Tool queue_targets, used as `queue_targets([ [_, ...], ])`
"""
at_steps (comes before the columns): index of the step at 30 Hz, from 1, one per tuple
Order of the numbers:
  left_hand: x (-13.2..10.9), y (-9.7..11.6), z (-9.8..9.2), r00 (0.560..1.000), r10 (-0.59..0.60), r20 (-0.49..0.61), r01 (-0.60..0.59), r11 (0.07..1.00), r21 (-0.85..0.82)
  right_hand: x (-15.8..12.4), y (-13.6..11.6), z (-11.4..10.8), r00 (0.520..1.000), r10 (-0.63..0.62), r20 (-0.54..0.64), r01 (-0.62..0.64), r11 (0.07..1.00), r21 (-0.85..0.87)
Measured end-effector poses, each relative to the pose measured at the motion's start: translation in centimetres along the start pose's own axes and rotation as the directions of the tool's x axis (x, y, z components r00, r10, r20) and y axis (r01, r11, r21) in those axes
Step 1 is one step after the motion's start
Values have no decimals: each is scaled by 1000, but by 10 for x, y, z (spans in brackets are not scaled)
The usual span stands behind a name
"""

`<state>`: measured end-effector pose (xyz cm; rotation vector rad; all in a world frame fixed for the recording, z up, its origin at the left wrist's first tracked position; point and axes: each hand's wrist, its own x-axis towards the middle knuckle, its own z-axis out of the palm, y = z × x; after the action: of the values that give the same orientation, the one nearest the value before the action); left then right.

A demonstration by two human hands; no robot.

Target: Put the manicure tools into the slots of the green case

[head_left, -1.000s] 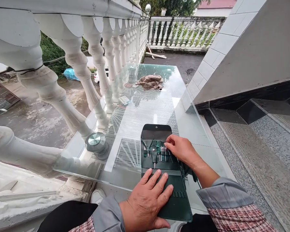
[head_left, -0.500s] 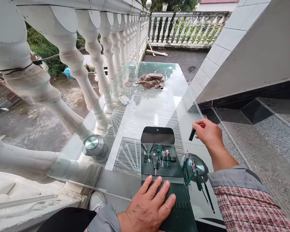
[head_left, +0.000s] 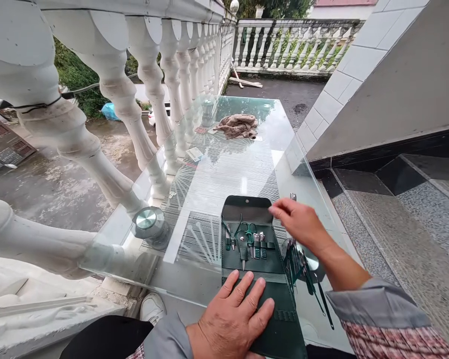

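A dark green manicure case (head_left: 264, 304) lies unfolded on the glass table (head_left: 217, 174) in front of me. Scissors, clippers and other small tools (head_left: 247, 239) sit in its middle row of loops. My left hand (head_left: 234, 319) lies flat, fingers spread, on the case's near flap. My right hand (head_left: 297, 222) hovers over the case's upper right corner, fingers stretched out to the left and slightly blurred, with nothing in them. A small metal tool (head_left: 293, 196) rests on the glass just beyond that hand. Several loose green-handled tools (head_left: 303, 271) lie in a heap right of the case.
A crumpled brown cloth (head_left: 238, 125) lies at the table's far end and a small card (head_left: 194, 154) near its left edge. A metal table fitting (head_left: 146, 219) is at the near left. White balusters (head_left: 149, 89) run along the left; tiled steps (head_left: 396, 219) rise on the right.
My right hand pulled a dark tool from the case, carried it out to the right, let it go, and has come back over the case. My left hand stayed flat on the flap.
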<state>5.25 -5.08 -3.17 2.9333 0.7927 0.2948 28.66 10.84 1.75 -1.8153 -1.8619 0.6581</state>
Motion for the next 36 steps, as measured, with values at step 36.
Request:
queue_targets([
  [36,3,1,-15,1000,-18,23,19,1000,-14,-9,-26,16,956,106,274,-91,994,-67],
])
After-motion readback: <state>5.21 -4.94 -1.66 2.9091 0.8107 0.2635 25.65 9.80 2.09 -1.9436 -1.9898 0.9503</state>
